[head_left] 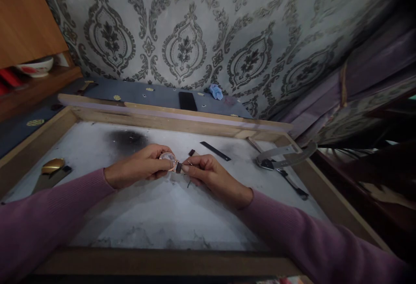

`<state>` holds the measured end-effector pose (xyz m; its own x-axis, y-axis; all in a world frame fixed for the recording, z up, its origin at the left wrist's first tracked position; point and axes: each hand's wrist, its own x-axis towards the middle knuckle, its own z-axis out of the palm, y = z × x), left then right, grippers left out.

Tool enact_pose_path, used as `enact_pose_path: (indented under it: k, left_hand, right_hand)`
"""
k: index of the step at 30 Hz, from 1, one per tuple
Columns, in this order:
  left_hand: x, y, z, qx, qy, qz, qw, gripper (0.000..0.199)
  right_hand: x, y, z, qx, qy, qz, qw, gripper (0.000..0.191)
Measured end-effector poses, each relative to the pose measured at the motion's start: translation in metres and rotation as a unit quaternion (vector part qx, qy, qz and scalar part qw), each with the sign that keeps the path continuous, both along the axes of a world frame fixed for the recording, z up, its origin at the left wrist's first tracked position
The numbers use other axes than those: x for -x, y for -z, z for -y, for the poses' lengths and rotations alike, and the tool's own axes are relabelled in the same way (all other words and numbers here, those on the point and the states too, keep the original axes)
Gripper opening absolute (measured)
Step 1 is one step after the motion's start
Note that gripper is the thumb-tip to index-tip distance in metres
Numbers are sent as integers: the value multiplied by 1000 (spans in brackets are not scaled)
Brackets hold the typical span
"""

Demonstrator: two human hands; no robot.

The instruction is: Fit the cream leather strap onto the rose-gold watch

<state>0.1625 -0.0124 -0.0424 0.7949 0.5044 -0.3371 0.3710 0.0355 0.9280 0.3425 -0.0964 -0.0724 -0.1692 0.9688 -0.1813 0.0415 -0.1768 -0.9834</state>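
Head view: a round, rose-gold-rimmed watch (167,159) was held over the white floor of a wooden tray (169,256), near the middle of its width. The left hand (138,168) grasped the watch by its rim, the thumb laid over the lower part of the dial and the other fingers curled. The right hand (212,175) pinched a short dark band piece (179,168) at the watch's side between thumb and fingers; whether it also gripped a thin tool could not be told. Just behind the right fingers lay a small dark-ended strip (192,152), and farther back, a flat black bar (215,150). Toward the tray's right wall, grey curved straps (282,156) lay beside a dark elongated item (294,185). Near the left wall, a gold oval object (53,165) rested against a grey strap (48,181), partly behind the left sleeve. A dark smudge (126,138) marked the tray floor at rear left. Beyond the rear wall, a black phone (187,101) and a crumpled blue item (216,92) lay on a patterned blue-grey cloth (136,91). A bowl (37,67) stood on a wooden shelf (53,80) at far left.
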Motion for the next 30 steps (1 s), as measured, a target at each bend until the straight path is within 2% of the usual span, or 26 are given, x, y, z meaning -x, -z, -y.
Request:
enact_pose_path:
  k: [9,16,30]
  left_hand:
    - [2,4,-1,-11,23,21,999,10]
    - [-1,0,0,-11,20,11,1000,8]
    - [0,4,-2,-53,50,15,997,7]
  right_hand:
    - [0,-2,2,8,2,-4,1000,36]
    - [0,-2,1,0,-1,-7,1000,37]
    - [0,-1,2,-4,0,-14,1000,39]
